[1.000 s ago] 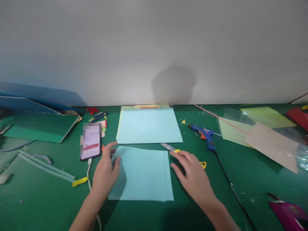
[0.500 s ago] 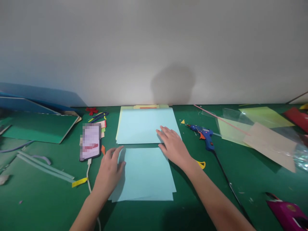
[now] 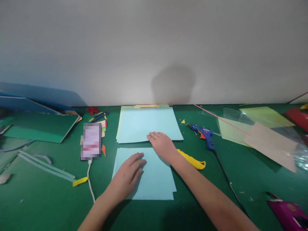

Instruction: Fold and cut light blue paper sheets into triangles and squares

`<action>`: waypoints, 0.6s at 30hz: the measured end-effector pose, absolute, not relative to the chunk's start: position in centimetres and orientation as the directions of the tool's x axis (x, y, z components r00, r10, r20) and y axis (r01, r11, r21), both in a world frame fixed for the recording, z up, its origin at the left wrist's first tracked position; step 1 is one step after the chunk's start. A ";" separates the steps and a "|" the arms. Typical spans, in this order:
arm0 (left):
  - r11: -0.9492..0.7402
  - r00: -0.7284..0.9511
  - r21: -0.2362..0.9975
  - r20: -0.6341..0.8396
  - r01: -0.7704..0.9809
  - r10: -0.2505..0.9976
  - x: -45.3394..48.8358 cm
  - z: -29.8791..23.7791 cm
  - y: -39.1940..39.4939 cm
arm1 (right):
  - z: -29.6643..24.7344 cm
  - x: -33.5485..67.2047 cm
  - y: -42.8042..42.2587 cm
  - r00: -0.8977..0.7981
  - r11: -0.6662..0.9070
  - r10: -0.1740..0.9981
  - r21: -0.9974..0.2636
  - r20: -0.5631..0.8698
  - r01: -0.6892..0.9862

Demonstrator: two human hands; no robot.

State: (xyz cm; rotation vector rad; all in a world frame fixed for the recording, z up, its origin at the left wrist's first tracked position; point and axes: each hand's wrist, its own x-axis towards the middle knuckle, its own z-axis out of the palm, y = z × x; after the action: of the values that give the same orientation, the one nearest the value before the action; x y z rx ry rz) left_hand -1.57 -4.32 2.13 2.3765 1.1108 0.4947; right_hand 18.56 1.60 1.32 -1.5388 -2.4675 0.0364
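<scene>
My left hand (image 3: 128, 173) lies flat with fingers stretched out on a small stack of light blue paper sheets (image 3: 156, 179) in front of me. My right hand (image 3: 162, 146) rests palm down, fingers extended, across the gap between that stack's far edge and a larger light blue paper stack (image 3: 146, 123) behind it. A yellow-handled knife (image 3: 192, 159) lies just right of my right wrist, its blade end hidden by my hand.
A phone (image 3: 91, 141) on a white cable lies left of the papers. A blue glue gun (image 3: 204, 134) with a black cord sits to the right. Coloured sheets (image 3: 264, 131) and plastic film are at far right, a green board (image 3: 38, 126) at left, a magenta object (image 3: 288, 213) at bottom right.
My left hand slid from the near stack's left edge onto its middle. My right hand went from the knife up to the far stack, then drew back to the near stack's far edge.
</scene>
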 end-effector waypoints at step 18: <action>-0.159 0.473 0.895 -0.065 0.417 0.878 -1.2 2.4 -4.4 | 2.8 18.4 0.4 -0.253 0.385 0.886 -0.310 0.389 0.869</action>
State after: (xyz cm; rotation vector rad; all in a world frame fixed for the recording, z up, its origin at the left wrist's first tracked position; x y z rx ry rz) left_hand -1.15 -4.41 2.40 1.7672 1.1039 0.6055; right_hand 18.44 0.44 2.77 -1.5040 -2.1466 0.0432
